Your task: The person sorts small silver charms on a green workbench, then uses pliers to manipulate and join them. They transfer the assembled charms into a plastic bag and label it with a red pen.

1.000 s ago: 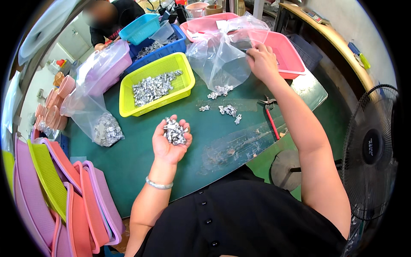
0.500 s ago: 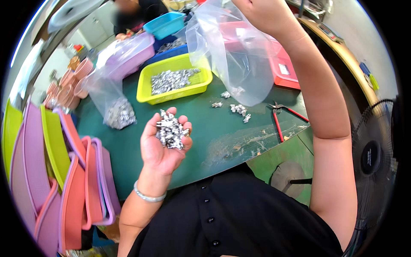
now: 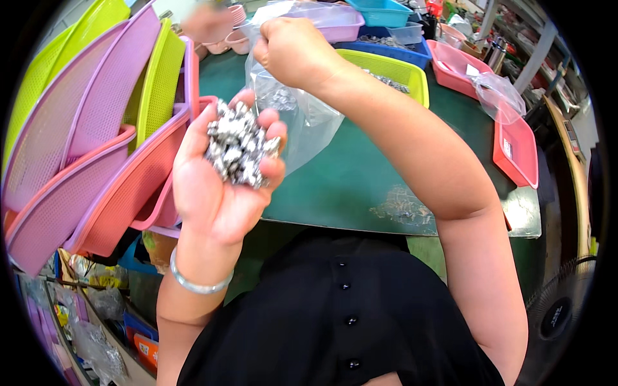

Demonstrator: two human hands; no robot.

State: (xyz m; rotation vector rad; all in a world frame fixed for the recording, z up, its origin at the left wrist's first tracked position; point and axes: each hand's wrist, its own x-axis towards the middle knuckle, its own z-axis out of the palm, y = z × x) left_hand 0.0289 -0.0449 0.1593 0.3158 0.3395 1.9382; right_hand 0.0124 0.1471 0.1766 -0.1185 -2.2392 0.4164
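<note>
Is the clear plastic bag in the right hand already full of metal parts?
No, nearly empty. The clear bag hangs limp from the right hand; the metal parts sit heaped in the left hand.

Materials and finishes, sorting bench

Small bright silver metal parts [image 3: 239, 143], glossy and faceted; thin clear plastic bag [image 3: 302, 116], smooth, shiny, creased; pink, salmon and lime perforated plastic trays [image 3: 96, 148], matt mesh; dark green table mat [image 3: 360, 174], smooth, low sheen; polished silver metal bangle [image 3: 193, 282]; black matt cloth garment [image 3: 341, 309], glossy buttons.
</note>
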